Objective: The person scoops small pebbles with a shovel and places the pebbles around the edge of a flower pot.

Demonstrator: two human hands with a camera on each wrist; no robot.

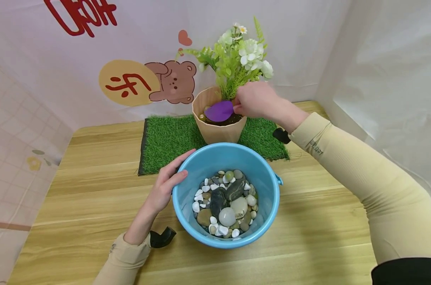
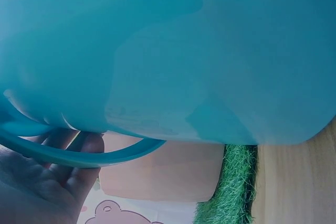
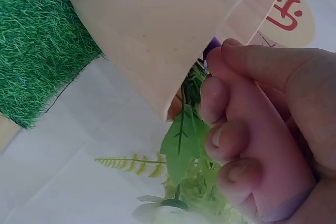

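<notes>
My right hand (image 1: 258, 99) grips the pink handle (image 3: 270, 150) of a small trowel, its fingers wrapped around it in the right wrist view. The trowel's purple blade (image 1: 220, 111) lies inside the mouth of a beige flower pot (image 1: 220, 133), over dark soil. White flowers (image 1: 252, 50) and green leaves rise from the pot. With the thumb over the rim and the fingers outside, my left hand (image 1: 163, 188) holds the left side of a blue bucket (image 1: 226, 242). Inside the bucket lie many stones (image 1: 239, 206), white, grey and dark. The bucket's handle (image 2: 79, 157) crosses the left fingers.
The pot stands on a green artificial grass mat (image 1: 165, 138), behind the bucket. Both are on a wooden table (image 1: 105, 190). A white backdrop with a printed bear (image 1: 174, 83) hangs close behind, and a white sheet (image 1: 390, 79) bounds the right side.
</notes>
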